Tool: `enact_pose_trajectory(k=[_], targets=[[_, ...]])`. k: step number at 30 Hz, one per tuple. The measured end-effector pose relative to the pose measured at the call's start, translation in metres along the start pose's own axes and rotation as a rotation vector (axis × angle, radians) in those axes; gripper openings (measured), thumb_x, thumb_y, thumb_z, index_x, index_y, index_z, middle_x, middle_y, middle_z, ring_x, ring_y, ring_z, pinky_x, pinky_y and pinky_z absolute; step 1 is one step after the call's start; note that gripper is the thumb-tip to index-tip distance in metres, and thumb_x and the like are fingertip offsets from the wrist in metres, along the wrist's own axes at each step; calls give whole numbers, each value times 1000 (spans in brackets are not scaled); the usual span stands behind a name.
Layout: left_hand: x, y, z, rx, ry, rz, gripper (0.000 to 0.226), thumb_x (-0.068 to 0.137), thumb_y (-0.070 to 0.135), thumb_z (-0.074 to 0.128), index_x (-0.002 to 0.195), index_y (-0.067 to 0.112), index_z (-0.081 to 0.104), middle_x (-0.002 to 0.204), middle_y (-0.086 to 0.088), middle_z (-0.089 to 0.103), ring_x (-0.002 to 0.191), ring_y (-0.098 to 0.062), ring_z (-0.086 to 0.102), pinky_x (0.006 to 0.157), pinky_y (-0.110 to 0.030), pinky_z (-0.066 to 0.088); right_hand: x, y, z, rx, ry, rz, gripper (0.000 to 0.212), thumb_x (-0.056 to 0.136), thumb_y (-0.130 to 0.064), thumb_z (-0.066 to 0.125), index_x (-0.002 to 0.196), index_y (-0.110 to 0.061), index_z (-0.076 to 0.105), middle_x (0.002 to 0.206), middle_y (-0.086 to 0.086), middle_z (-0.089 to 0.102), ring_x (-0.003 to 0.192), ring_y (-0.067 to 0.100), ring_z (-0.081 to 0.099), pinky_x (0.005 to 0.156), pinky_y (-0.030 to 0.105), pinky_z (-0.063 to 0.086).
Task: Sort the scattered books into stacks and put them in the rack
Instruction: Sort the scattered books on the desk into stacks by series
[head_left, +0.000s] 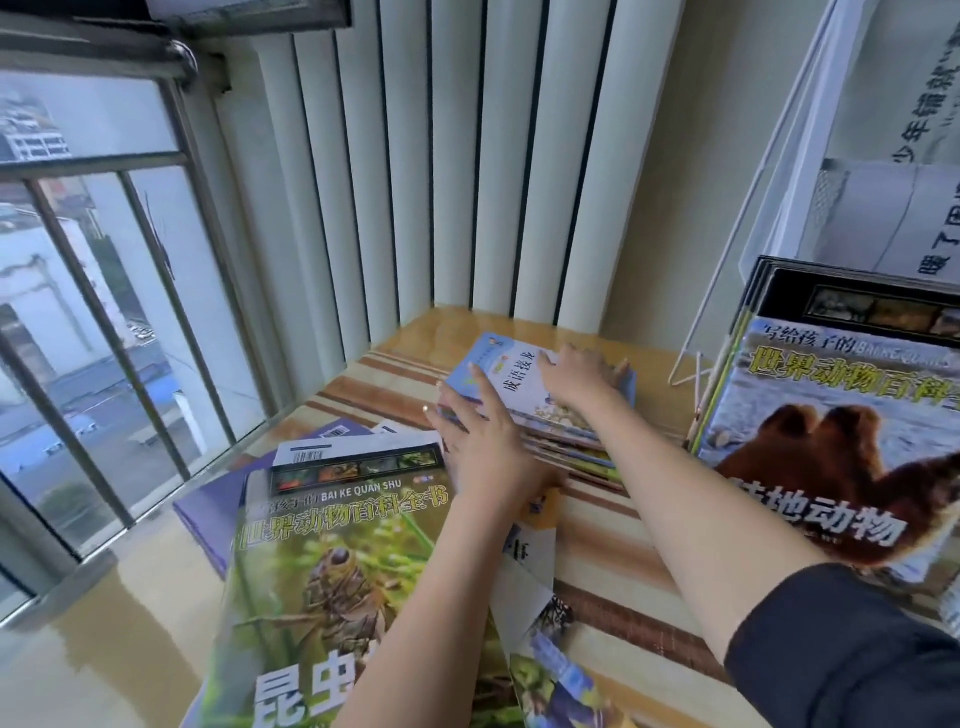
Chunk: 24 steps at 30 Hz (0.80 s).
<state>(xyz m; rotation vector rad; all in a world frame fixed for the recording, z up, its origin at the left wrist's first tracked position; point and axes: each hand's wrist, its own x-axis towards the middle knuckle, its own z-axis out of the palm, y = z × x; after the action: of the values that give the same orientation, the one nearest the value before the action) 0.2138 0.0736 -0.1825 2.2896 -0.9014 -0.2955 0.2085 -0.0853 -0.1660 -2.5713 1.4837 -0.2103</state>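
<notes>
At lower left of the frame, a large insect encyclopedia (332, 561) lies loose on the striped surface (623, 613), its cover reading "BAI KE QUAN SHU" above "世界动物百科全书" and, lower down, "昆虫". At centre, a person squares up a stack of small books (545, 415) lying directly ahead of both hands, its long axis running from lower right toward upper left. The left hand (483, 441) lies flat, fingers straight, against the stack's near left edge; the right hand (576, 382) presses on the top cover, titled "成语接龙", fingers extended, gripping nothing. Both hands are already on the stack, the left nearer the loose books. At right, a camel-cover volume (841, 447) marked "世界动物百科" and "陆地动物" leans in the white wire rack (769, 208), so the stack's likely trip is rightward.
</notes>
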Motion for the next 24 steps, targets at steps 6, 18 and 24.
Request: enact_pose_trajectory(k=[6,18,24], targets=[[6,-1,-3,-249,-8,-96,115,78,20,67,145,24,-26,152,-18,-27,139,-47,-15,113,-54,9,7,0,-8,19,-39,-21,74,90,-67,21,106,-11,66,113,12,64,107,30,58,75,31,39],[12,6,-17,-546,60,-221,98,81,-5,51,149,18,-15,156,-10,-19,145,-29,-13,118,-36,6,5,4,-10,52,-216,124,90,73,-87,8,84,-15,61,99,9,61,102,29,56,89,36,35],[15,4,-16,-604,65,-242,103,81,-4,56,149,22,-16,155,-7,-21,145,-25,-14,118,-35,9,2,-3,-22,188,-290,84,100,52,-98,12,75,-19,68,93,7,69,83,27,67,90,37,48]])
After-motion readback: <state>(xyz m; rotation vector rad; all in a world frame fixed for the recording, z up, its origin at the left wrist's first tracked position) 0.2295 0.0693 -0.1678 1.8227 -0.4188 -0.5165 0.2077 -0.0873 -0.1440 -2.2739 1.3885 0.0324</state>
